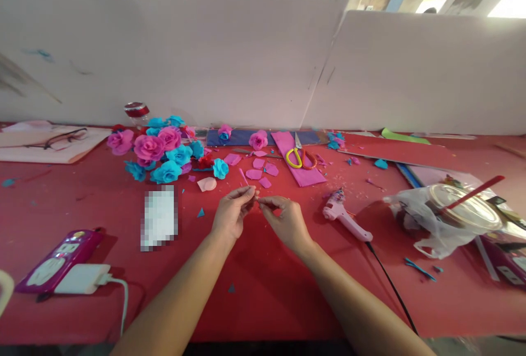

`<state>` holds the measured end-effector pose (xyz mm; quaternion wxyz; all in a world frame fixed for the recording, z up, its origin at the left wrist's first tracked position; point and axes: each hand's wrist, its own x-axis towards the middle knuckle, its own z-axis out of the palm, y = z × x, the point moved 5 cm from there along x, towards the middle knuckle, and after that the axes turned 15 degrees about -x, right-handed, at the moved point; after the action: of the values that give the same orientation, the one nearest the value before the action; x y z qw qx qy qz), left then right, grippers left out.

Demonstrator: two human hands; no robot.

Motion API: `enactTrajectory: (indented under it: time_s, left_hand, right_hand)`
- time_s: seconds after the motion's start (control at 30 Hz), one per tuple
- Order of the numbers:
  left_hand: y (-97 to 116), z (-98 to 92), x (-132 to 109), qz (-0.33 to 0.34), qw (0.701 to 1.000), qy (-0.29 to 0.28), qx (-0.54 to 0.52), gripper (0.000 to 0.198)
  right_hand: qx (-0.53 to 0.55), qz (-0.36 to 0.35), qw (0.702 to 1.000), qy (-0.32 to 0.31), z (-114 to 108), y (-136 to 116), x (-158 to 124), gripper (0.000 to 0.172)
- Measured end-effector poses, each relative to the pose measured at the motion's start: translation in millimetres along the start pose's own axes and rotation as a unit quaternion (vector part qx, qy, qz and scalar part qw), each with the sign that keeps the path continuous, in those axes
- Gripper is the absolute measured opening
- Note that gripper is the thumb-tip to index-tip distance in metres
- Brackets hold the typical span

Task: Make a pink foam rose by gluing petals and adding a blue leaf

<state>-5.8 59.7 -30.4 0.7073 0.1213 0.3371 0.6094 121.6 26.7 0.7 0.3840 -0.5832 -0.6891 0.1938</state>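
Observation:
My left hand (pixel 235 211) and my right hand (pixel 287 223) meet fingertip to fingertip above the red table (pixel 263 301). Both are pinched closed around something too small to make out. Just beyond them lie cut pink petals (pixel 253 174) and a thin pink strip (pixel 243 176). Farther back, scissors (pixel 302 159) with yellow and orange handles rest on folded pink paper (pixel 306 176), beside a single pink flower (pixel 258 139). A bunch of pink and blue paper flowers (pixel 166 161) stands to the left. A pale petal (pixel 206 184) sits near my left hand.
A pink glue gun (pixel 347 223) with a black cord lies right of my right hand. Farther right is a lidded cup (pixel 464 208) in a plastic bag. At left are a purple power strip (pixel 68 257) and white charger (pixel 82 279). A white partition (pixel 172 60) stands behind.

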Motion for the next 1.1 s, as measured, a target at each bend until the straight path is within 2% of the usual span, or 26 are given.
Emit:
enactTrajectory:
  time_s: [0.43,0.67,0.77,0.9,1.1]
  left_hand:
    - [-6.1,-3.0,1.8,-0.02,0.998,0.023,-0.054,0.01]
    - [-3.8,-0.6,2.3,-0.02,0.998,0.019,-0.058,0.008]
    - [-4.4,-1.5,2.0,-0.025,0.997,0.03,-0.059,0.008]
    - [-6.4,-1.9,2.5,-0.041,0.997,0.021,-0.06,0.006]
    - [-8.2,-2.0,0.3,-0.038,0.997,0.007,-0.067,0.006]
  right_hand:
    - [0.039,0.049,0.998,-0.015,8.3,8.0,-1.2,0.025]
    - [0.057,0.078,0.994,-0.052,5.8,8.1,-0.6,0.024]
    - [0.025,0.059,0.996,-0.054,4.3,6.7,0.1,0.024]
    - [-0.067,-0.008,0.997,-0.036,4.1,3.5,0.9,0.019]
    - [-0.175,-0.102,0.979,0.0,8.6,-0.7,-1.4,0.014]
